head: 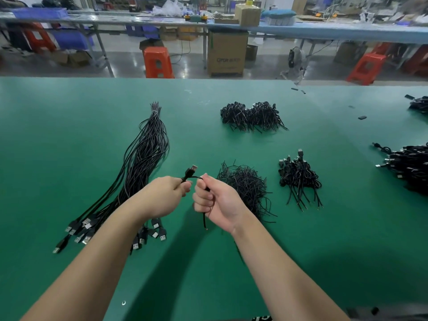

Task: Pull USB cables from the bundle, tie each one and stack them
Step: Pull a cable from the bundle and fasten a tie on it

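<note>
Green table (69, 135): left hand (165, 195), right hand (214, 200) both fisted, gripping one USB cable (190, 172).

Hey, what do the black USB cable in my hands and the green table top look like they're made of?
Black USB cable: a matte rubbery or plastic jacket, judging by its limp bend between the left hand and right hand; the plug tip shines like metal. Green table top: smooth, faintly glossy sheet, probably rubber or vinyl matting.
</note>
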The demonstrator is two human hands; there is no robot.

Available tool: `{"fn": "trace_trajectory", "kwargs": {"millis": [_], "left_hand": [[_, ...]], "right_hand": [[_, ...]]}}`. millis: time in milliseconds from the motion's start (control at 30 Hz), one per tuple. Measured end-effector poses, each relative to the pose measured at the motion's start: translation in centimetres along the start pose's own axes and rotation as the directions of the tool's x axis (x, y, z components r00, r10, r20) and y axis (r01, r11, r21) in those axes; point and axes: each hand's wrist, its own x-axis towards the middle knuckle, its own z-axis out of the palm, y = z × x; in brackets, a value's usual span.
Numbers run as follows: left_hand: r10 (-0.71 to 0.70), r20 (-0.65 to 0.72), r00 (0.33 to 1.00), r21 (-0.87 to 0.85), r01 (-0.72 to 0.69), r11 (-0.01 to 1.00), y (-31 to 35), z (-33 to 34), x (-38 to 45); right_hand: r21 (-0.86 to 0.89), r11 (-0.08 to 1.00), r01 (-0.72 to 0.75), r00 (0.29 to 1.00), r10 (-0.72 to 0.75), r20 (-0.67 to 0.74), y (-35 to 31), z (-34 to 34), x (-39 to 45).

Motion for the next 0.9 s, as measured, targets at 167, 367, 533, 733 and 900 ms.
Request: {"fn": "trace_trajectory", "kwargs": {"millis": [167,367,533,733,900], "left_hand": [[0.098,-0.415,0.904,-0.512,-0.322,0.796,0.7,1.4,0.3],[-0.067,-0.327,0.943,-0.935,-0.312,0.167,2.2,2.1,0.4],[-0.047,-0.257,0.965,-0.965,-0.254,0.066,2.6,2.1,0.2],[0.002,-0.143,0.99,-0.986,-0.143,0.086,2.7,2.3,-0.3],[0.102,-0.068,0.992,-0.974,-0.088,0.21,3.0,2.3,-0.7]], "right_hand": [[-0.082,0.997,0.011,0.996,-0.004,0.084,1.0,1.0,-0.4],[-0.374,0.927,0.006,0.998,-0.028,-0.053,1.9,0.9,-0.4],[-0.809,0.586,0.044,0.974,-0.206,-0.097,2.1,0.7,-0.6],[-0.74,0.66,0.132,0.983,-0.181,0.014,0.0,0.0,-0.9],[-0.63,0.762,0.149,0.97,-0.235,-0.055,-0.2,0.3,-0.9]]}}
